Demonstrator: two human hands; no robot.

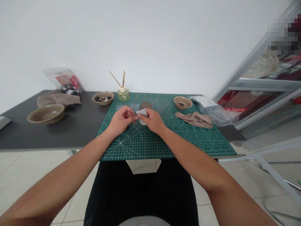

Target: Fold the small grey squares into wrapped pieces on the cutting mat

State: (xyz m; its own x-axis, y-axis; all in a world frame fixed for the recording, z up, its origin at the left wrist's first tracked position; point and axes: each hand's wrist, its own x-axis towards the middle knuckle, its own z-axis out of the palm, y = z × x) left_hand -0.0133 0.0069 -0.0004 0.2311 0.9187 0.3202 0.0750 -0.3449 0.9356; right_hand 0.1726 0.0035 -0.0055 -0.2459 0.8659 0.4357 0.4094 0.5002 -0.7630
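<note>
My left hand [124, 119] and my right hand [152, 120] meet over the green cutting mat [150, 144]. Between the right thumb and fingers is a light grey folded piece [143, 112], paper or cloth, I cannot tell which. My left fingers pinch together right beside it, around something small and dark that is mostly hidden. Behind the hands, a brown square sheet [145, 105] and a grey-blue sheet [134, 107] lie flat on the mat, partly covered by my fingers.
A bowl of stones [102, 98] and a reed diffuser [123, 93] stand at the back left. Farther left are a large bowl [46, 114], a brown cloth [56, 99] and a clear container [62, 78]. Rightward are a small bowl [182, 103], another cloth [195, 120] and a plastic bag [215, 110].
</note>
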